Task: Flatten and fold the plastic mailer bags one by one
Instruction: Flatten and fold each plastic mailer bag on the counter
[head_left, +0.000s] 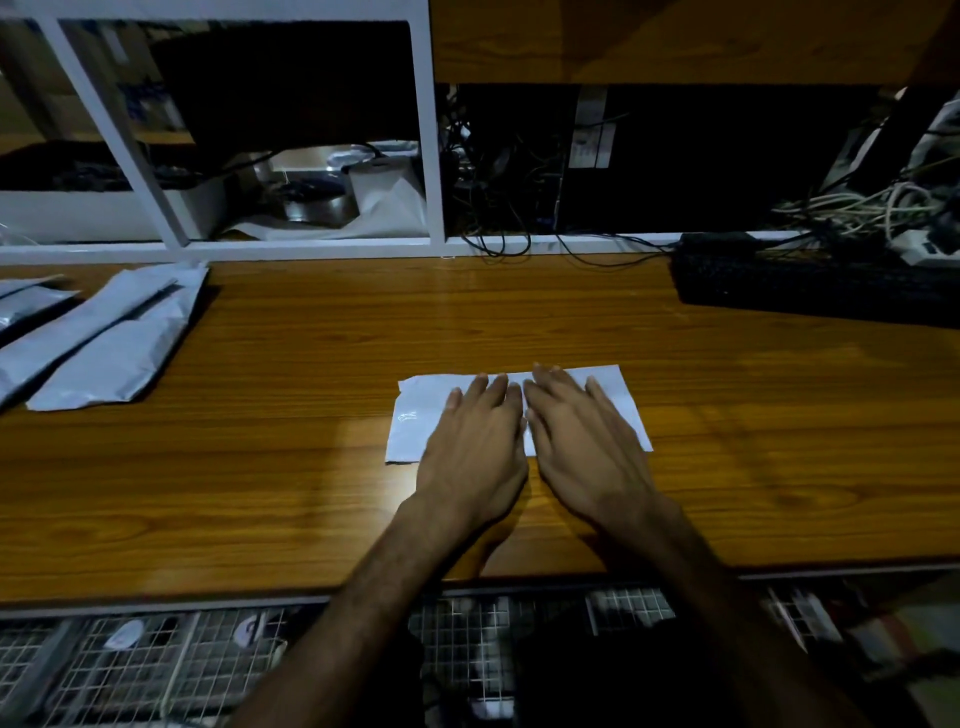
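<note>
1. Spanning the whole view, the wooden table (311, 467) carries everything, with a white frame (431, 156) standing along its far edge.
2. A black keyboard (810, 286) lies at the far right, beside a tangle of cables (857, 208).
3. Several grey mailer bags (114, 343) lie overlapping at the far left, well apart from the hands.
4. One white mailer bag (410, 421) lies flat at the table's middle.
5. The left hand (475, 441) presses on it, palm down, fingers straight and released.
6. The right hand (582, 441) presses just beside, likewise flat, gripping nothing.
</note>
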